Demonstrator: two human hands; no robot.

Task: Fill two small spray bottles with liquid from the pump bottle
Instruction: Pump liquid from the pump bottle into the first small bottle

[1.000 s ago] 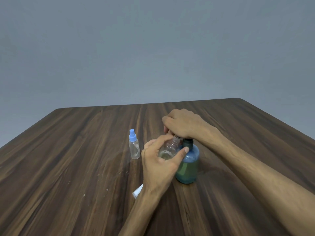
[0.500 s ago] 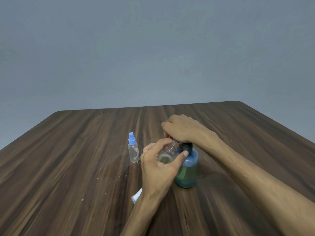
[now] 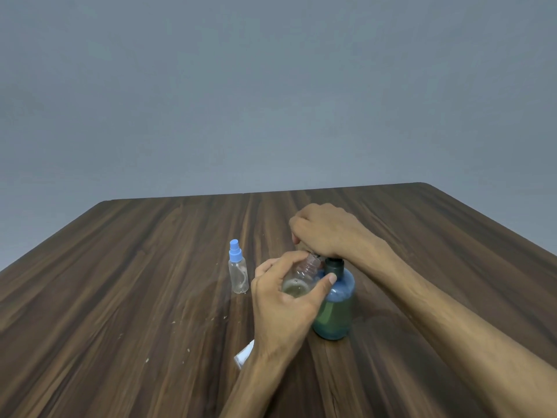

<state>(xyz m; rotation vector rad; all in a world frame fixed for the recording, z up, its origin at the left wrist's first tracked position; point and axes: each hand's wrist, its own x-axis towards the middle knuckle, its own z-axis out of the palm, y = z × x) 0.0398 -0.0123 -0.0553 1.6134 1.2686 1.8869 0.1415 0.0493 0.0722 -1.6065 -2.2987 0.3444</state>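
A blue-green pump bottle (image 3: 336,309) stands on the wooden table (image 3: 150,282) right of centre. My right hand (image 3: 325,230) lies on its pump head with the fingers curled over it; the nozzle is hidden. My left hand (image 3: 283,306) grips a small clear uncapped spray bottle (image 3: 301,282), tilted with its threaded neck up under the right hand. A little yellowish liquid shows in that bottle. A second small clear spray bottle (image 3: 238,273) with a blue cap stands upright to the left, apart from both hands.
A small white object (image 3: 242,356) lies on the table partly hidden under my left wrist. Pale specks dot the wood in front of the capped bottle. A plain grey wall rises behind the table's far edge.
The view has tilted a little, so everything sits slightly lower in the frame. Both hands keep the same hold on the bottles.
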